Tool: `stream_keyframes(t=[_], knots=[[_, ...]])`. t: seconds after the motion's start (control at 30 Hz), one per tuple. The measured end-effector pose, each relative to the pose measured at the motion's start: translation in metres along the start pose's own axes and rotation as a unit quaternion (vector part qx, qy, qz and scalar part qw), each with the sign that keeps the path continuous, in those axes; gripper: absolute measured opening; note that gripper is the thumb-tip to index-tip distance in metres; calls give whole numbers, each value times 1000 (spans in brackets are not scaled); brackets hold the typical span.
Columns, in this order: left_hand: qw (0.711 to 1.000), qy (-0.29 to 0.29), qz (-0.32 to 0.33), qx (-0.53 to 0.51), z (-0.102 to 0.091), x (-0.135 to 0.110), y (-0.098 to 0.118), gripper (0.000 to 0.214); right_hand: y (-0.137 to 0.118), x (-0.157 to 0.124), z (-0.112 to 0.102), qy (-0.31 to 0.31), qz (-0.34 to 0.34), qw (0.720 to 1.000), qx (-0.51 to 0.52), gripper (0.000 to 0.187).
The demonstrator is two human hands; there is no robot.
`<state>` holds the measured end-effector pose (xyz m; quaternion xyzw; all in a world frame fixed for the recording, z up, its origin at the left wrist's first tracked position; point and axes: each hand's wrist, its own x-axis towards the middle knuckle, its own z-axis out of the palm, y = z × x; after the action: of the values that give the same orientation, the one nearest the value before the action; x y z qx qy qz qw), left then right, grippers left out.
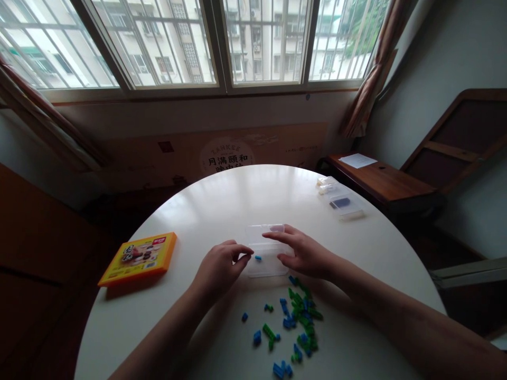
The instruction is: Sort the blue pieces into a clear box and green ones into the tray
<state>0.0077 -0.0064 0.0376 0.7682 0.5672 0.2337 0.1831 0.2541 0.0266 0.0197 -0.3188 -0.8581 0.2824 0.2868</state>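
Note:
A clear plastic box [267, 269] with its lid folded back lies in the middle of the white round table. One small blue brick [257, 257] is in it. Just left of that brick, my left hand [224, 265] has thumb and forefinger pinched together at the box's left edge; whether anything sits between the tips I cannot make out. My right hand [303, 250] is open over the box's right side, fingers spread and stretched leftward. Nearer me lies a loose pile of green bricks [307, 319] mixed with blue ones. Several blue bricks [257, 338] are scattered to its left.
A yellow-orange box [138, 257] with a printed front lies at the table's left. Toward the back right are another clear plastic case [348, 207] and small clear bags [327, 184]. Beyond the table's right edge stands a wooden bench [380, 179] with a paper sheet [358, 160].

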Motion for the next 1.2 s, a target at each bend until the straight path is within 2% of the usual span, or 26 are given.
stream_keyframes(t=[0.13,0.27,0.6,0.9,1.03,1.13,1.2], knots=[[999,17,7,44,9,0,5,20,0,0,1,-5,11,1000,-10,62],[996,8,-12,88,16,2,14,19,0,1,1,-1,8,1000,-9,64],[985,-28,-56,162,11,5,34,24,-4,2,-1,-5,12,1000,-27,65],[992,-32,-45,112,11,6,33,18,-5,2,-1,-1,8,1000,-21,64],[997,-22,-27,65,4,3,29,18,-6,0,-3,-13,26,1000,-2,65],[1000,-21,-2,20,-3,-2,21,23,-4,-2,-5,-25,51,998,23,64],[999,-28,12,-9,-5,-6,14,34,-3,-3,-7,-28,63,997,36,64]])
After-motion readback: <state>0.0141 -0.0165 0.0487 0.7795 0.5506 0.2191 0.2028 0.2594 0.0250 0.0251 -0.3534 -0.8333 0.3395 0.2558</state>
